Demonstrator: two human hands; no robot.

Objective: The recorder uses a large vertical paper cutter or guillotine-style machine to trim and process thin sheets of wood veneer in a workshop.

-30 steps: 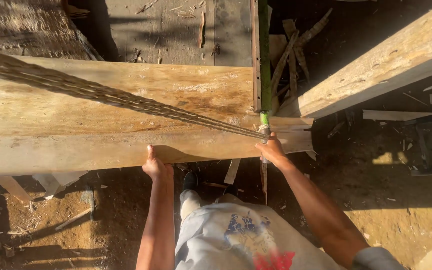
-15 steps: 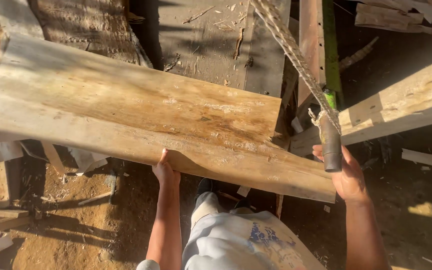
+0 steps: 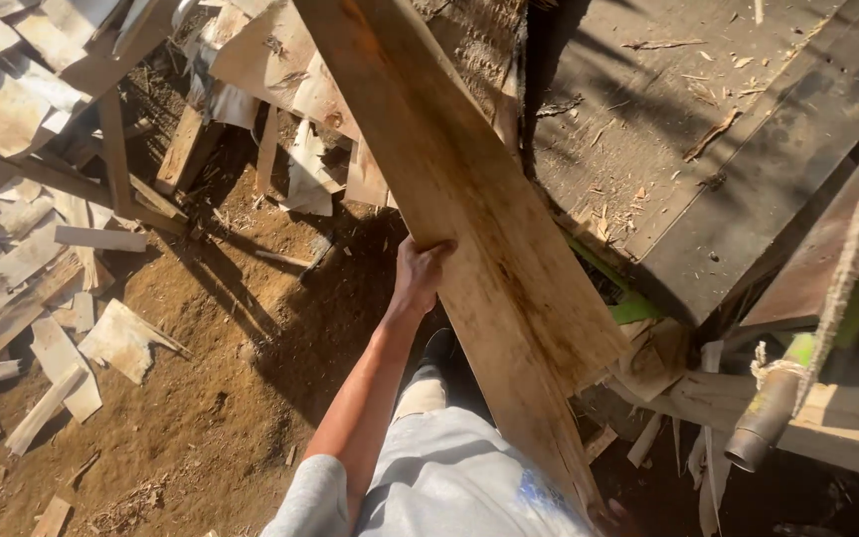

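The left hand [image 3: 418, 270] grips the edge of a long plank [image 3: 469, 199] (tilted over dirt [image 3: 201, 398]); I cannot tell the right hand's [image 3: 613, 517] grip.

Left arm bare and stretched forward from a grey sleeve, wrist nearly straight, left hand [image 3: 420, 270] raised with fingers curled over an edge and thumb beneath, right hand [image 3: 616, 517] barely in view at the bottom edge, its grip hidden
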